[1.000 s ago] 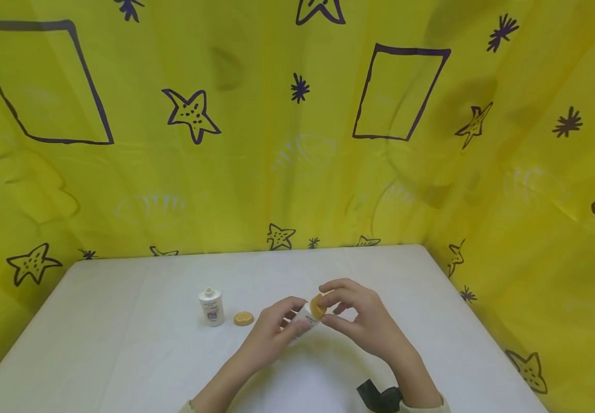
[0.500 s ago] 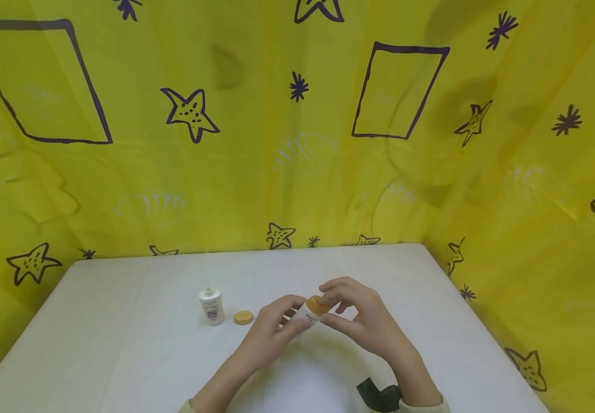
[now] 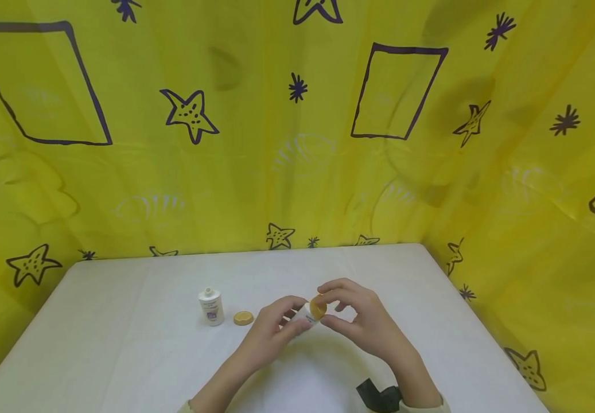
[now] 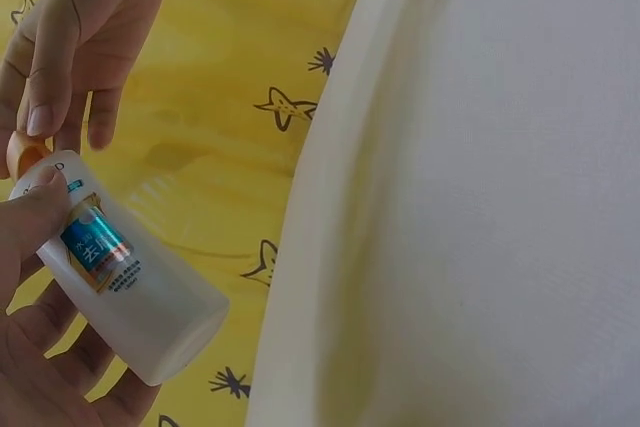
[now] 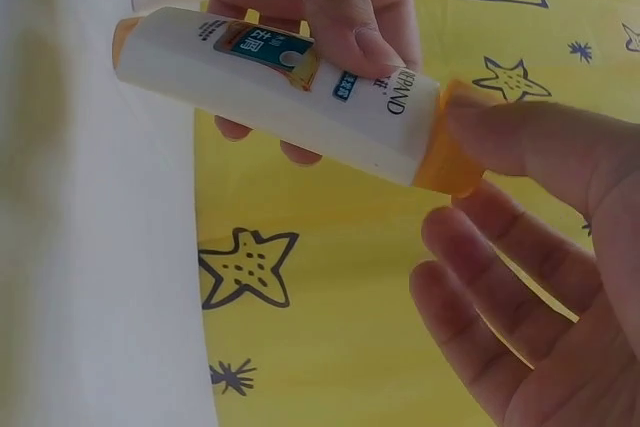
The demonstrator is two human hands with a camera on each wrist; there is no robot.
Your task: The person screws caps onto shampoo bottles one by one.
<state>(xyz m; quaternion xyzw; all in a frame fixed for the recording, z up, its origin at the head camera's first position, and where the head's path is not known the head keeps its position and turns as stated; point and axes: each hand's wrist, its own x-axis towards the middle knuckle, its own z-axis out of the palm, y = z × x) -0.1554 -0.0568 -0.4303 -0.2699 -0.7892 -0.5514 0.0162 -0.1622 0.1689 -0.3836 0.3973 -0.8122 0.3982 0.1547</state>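
Note:
Tilted above the table is a white shampoo bottle point(image 3: 304, 314) with an orange bottle cap point(image 3: 318, 308) at its upper end. My left hand point(image 3: 275, 328) grips the bottle's body, thumb along the label and fingers behind, as the left wrist view of the bottle point(image 4: 165, 292) shows. At the cap end, my right hand point(image 3: 363, 314) pinches the cap point(image 5: 445, 159) between thumb and fingers, with its other fingers loosely bent below. In the right wrist view the cap sits at the bottle's neck; whether it is loose there I cannot tell.
A second white bottle point(image 3: 212, 308), its narrow neck uncapped, stands upright on the white table point(image 3: 137, 344) to the left. Beside it lies an orange cap point(image 3: 243, 318). A dark strap-like object point(image 3: 380, 397) is by my right wrist. A yellow patterned curtain point(image 3: 256, 183) surrounds the table.
The cap in my right fingers has turned: its round face shows, then its side half a second ago, then the face again now. Both hands stay in nearly the same place.

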